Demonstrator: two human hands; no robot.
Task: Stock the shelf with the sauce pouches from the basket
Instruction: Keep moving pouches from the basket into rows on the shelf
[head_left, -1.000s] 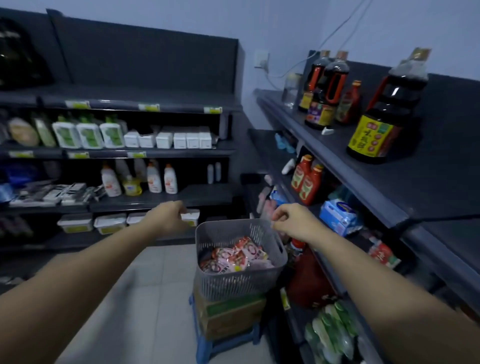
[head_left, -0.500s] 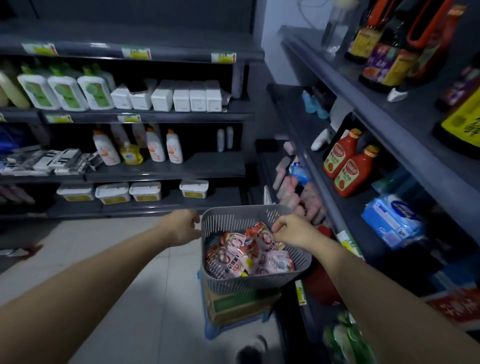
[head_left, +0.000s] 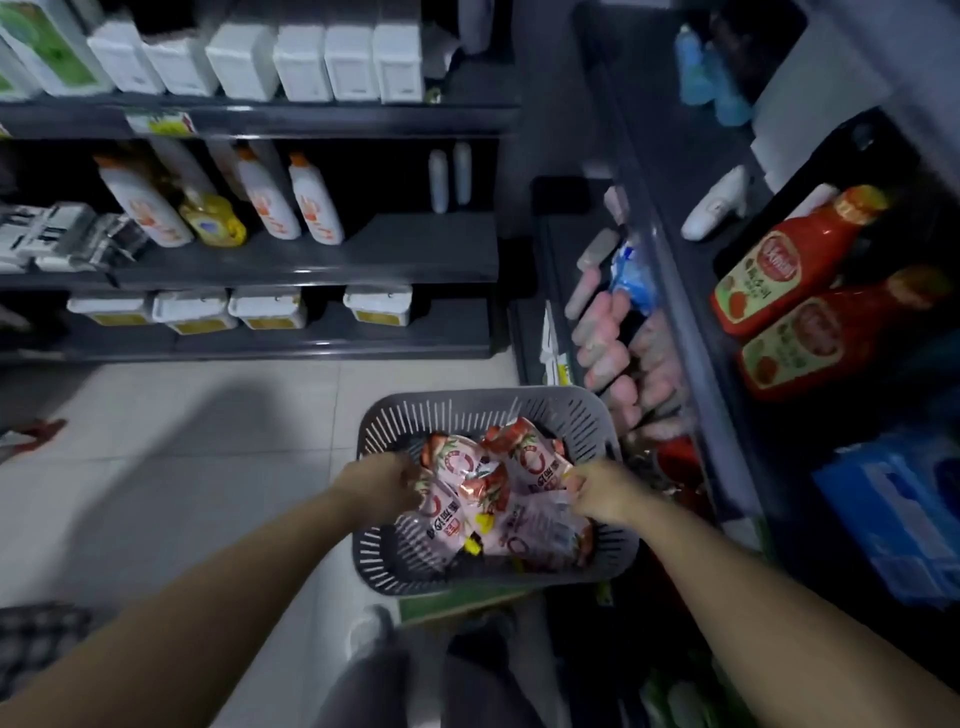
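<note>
Head camera looks almost straight down, and I have both hands in the basket (head_left: 488, 399) at lower centre of the frame. The left hand (head_left: 382, 486) sits at the left edge of the heap, knuckles up, fingers curled under and hidden against the foil (I cannot tell if they have closed on anything). The right hand (head_left: 605, 491) is at the right edge, fingers bent, thumb and forefinger pinched on the edge of one of the sauce pouches (head_left: 519, 465).

This looks like the pick-up step. To do it well, I'd take each pouch by its sealed edge, not its soft belly, and lift straight up so the corners clear the slatted wall. The basket is perched on a cardboard box (head_left: 457, 603), so I'd avoid any sideways drag that could tip it. One or two pouches per hand seems safest, as the foil looks slippery.

The basket is grey with slatted sides. It holds a loose pile of pink and red pouches, all overlapping and lying at odd angles, none hanging over the rim. I cannot see what is in the box beneath.

The shelf (head_left: 670, 312) runs up the right side of the frame. A row of pink packs (head_left: 605, 338) lies on a lower tier just above the basket, with capped ketchup bottles (head_left: 789, 265) on a tier further right. I cannot tell yet which tier the pouches belong on.
</note>
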